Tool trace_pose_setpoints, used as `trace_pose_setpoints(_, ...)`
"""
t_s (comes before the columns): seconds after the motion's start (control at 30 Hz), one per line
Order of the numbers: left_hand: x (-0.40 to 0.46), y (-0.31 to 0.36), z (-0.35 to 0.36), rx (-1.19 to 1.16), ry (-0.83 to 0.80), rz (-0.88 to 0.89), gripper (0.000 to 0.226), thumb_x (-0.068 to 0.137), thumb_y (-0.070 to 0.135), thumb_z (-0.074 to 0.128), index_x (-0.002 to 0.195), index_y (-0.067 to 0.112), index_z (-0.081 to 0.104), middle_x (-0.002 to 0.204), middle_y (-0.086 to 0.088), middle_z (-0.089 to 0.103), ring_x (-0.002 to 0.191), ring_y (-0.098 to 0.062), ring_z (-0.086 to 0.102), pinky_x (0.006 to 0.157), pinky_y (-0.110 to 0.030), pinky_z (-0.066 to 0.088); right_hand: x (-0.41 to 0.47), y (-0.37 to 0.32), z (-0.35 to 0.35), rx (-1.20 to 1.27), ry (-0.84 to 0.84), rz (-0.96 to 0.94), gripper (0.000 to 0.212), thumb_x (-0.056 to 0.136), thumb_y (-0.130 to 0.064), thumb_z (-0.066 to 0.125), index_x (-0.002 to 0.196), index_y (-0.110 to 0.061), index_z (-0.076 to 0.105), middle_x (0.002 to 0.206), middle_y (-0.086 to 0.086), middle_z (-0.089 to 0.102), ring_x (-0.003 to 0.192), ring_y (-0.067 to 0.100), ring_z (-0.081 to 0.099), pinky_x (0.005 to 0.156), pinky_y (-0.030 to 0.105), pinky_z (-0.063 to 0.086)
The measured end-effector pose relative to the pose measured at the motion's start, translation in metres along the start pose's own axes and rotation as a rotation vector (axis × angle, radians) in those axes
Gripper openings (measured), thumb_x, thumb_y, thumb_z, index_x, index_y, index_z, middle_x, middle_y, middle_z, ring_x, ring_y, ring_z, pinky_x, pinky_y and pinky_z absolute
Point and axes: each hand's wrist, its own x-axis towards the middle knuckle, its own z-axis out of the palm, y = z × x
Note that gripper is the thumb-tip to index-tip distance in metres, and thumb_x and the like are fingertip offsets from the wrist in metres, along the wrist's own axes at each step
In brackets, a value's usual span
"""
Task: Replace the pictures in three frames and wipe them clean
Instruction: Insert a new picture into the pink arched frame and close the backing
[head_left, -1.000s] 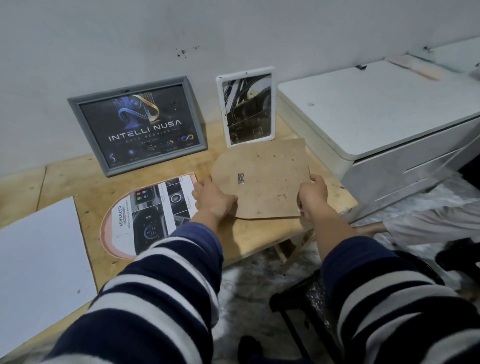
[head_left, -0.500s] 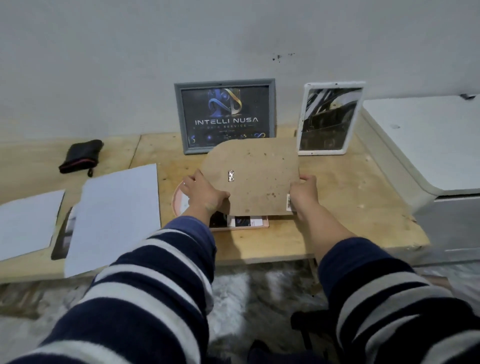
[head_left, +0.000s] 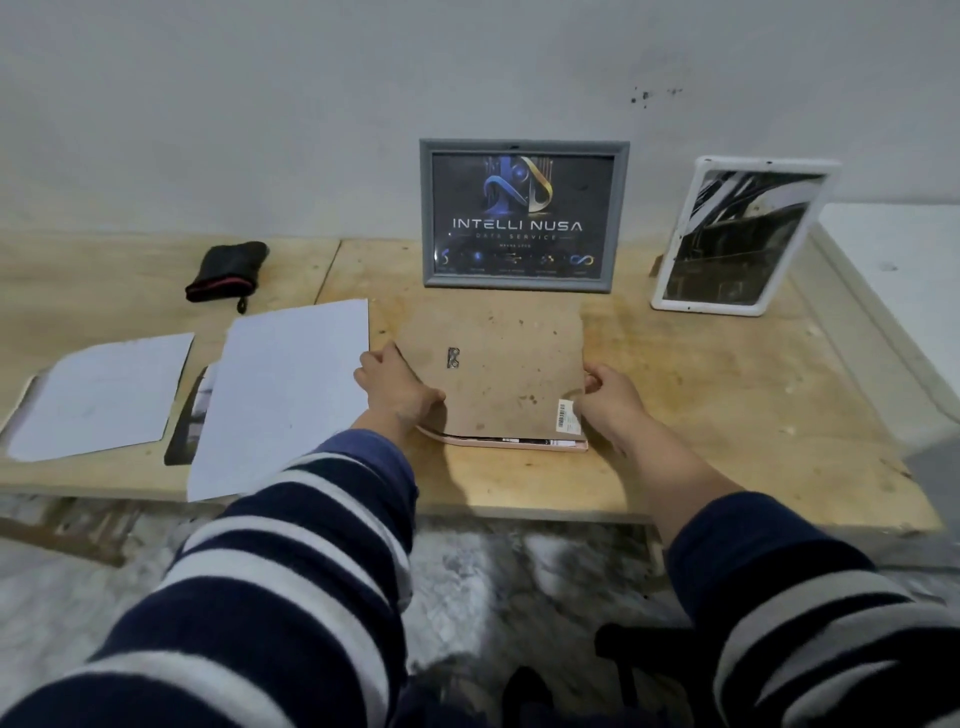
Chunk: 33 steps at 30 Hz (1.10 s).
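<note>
Both hands hold the brown backing board over the pink frame near the front edge of the worktop: my left hand grips the board's left edge, my right hand pinches its right edge beside the barcode sticker. Going left to right across the worktop: a white sheet at the far left, a larger white sheet overlapping a dark print, and a black pouch behind them toward the back edge. Then comes the board over the pink frame, whose front rim shows just under it with a strip of picture peeking out. Behind it, the grey frame leans on the wall, and the white frame stands tilted near the back right corner.

I judge this to be the closing of the pink frame on its new picture. Next, the board needs squaring to the rim and pressing flat, then securing.
</note>
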Motion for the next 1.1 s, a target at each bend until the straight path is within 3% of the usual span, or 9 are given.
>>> trace_pose_setpoints(0.17,0.000,-0.007,0.004,0.021,-0.050,0.024,0.085,0.072,0.026,0.084,0.137,0.010,0.033,0.139,-0.014,0.030,0.131,-0.032,0.026,0.106,-0.041,0.032,0.000,0.003,0.002,-0.252,0.012,-0.072,0.059,0.080,0.016,0.052,0.134,-0.010,0.053,0.103,0.000,0.056,0.092,0.018,0.053,0.067,0.019,0.042)
trace_pose_setpoints(0.33,0.002,-0.008,0.004,0.031,-0.071,0.025,0.085,0.071,0.024,0.084,0.137,0.011,0.032,0.139,-0.013,0.030,0.131,-0.031,0.025,0.106,-0.041,0.033,0.008,0.010,0.009,-0.427,-0.001,-0.136,0.070,0.071,0.017,0.059,0.136,-0.007,0.049,0.127,0.011,0.050,0.115,0.028,0.051,0.081,0.022,0.039)
trace_pose_setpoints(0.47,0.001,-0.009,0.005,0.033,-0.077,0.021,0.081,0.072,0.022,0.084,0.135,0.011,0.033,0.138,-0.013,0.029,0.131,-0.030,0.025,0.105,-0.042,0.033,0.011,0.015,0.014,-0.449,0.028,-0.135,0.063,0.074,0.017,0.056,0.133,-0.005,0.052,0.125,0.011,0.048,0.112,0.029,0.051,0.082,0.024,0.041)
trace_pose_setpoints(0.67,0.001,-0.011,0.008,0.055,-0.109,0.020,0.081,0.071,0.022,0.084,0.134,0.011,0.033,0.138,-0.013,0.029,0.130,-0.030,0.025,0.106,-0.042,0.033,0.011,0.020,0.020,-0.470,0.075,-0.100,0.071,0.076,0.014,0.058,0.141,-0.012,0.046,0.131,0.006,0.046,0.121,0.029,0.043,0.102,0.037,0.044)
trace_pose_setpoints(1.1,0.006,-0.011,0.015,0.186,-0.175,-0.001,0.074,0.071,0.020,0.082,0.129,0.011,0.037,0.137,-0.014,0.028,0.129,-0.032,0.026,0.104,-0.044,0.036,0.004,0.019,0.025,-0.620,-0.036,-0.089,0.054,0.087,-0.001,0.053,0.139,-0.005,0.042,0.133,0.006,0.028,0.120,0.028,0.033,0.105,0.038,0.039)
